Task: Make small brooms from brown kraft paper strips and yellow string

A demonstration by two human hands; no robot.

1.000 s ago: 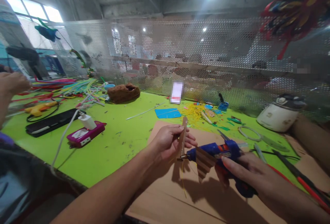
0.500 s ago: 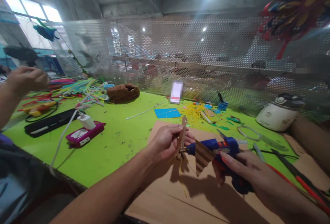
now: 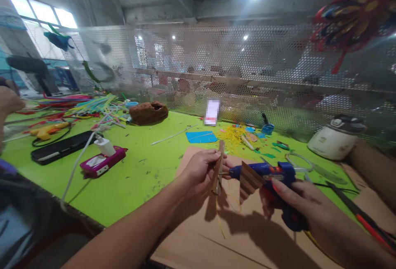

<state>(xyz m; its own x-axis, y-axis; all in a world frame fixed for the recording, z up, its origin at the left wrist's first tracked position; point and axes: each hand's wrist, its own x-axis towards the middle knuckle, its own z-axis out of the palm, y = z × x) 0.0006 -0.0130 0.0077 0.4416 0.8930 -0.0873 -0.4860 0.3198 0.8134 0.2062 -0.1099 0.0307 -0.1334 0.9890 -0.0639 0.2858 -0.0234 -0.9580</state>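
Note:
My left hand (image 3: 201,169) pinches a narrow brown strip (image 3: 218,169), held nearly upright above a brown board (image 3: 198,223). A thin yellow strand (image 3: 220,221) hangs below the strip's lower end. In my right hand (image 3: 298,203) is a blue hot glue gun (image 3: 262,171), its nozzle pointing left at the strip. Whether the tip touches the strip I cannot tell. A ridged brown cardboard piece (image 3: 250,181) surrounds or leans against the gun's barrel.
A purple power strip (image 3: 103,161) with a white plug, a black case (image 3: 62,147) and a brown shoe-like object (image 3: 148,113) lie leftward. Yellow scraps (image 3: 235,135) and a blue sheet (image 3: 201,137) lie behind. A white jar (image 3: 334,137) and another person's arm (image 3: 371,166) are at right.
The glue gun and my right hand have shifted slightly right; the nozzle has left the strip's lower end and sits higher along it. Another person's hand at far left has moved further left.

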